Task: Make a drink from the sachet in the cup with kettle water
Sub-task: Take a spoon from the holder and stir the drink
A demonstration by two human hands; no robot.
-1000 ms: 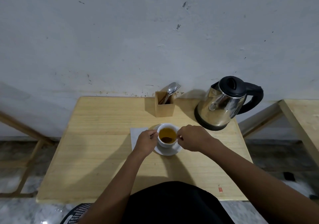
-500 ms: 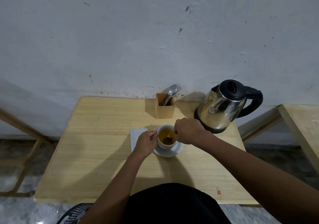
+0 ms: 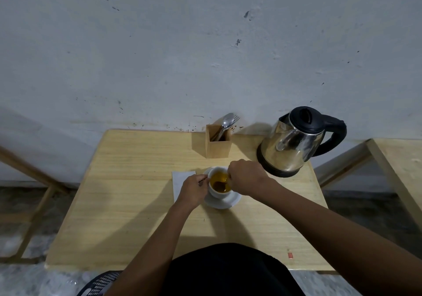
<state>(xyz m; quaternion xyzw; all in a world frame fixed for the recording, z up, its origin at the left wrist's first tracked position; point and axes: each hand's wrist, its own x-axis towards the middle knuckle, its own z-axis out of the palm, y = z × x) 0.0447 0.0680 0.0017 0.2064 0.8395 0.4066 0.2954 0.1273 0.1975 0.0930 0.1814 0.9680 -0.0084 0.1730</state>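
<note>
A white cup (image 3: 217,193) on a white saucer (image 3: 225,202) holds amber liquid, with the dark sachet (image 3: 219,185) sunk in it. My left hand (image 3: 193,189) is at the cup's left side, fingers closed on a thin metal spoon handle (image 3: 202,181) that points into the cup. Over the cup's right rim my right hand (image 3: 245,177) hovers with fingers pinched together above the sachet; what they pinch is hidden. The steel kettle (image 3: 294,145), with black lid and handle, stands upright at the back right, just beyond my right hand.
A wooden holder (image 3: 218,147) with a spoon and fork (image 3: 228,121) stands by the wall behind the cup. A white napkin (image 3: 179,179) lies left of the saucer. The wooden table (image 3: 137,204) meets the wall; a second table (image 3: 399,158) is to the right.
My right hand has risen from beside the saucer to above the cup's right rim. My left hand has stayed at the cup's left side.
</note>
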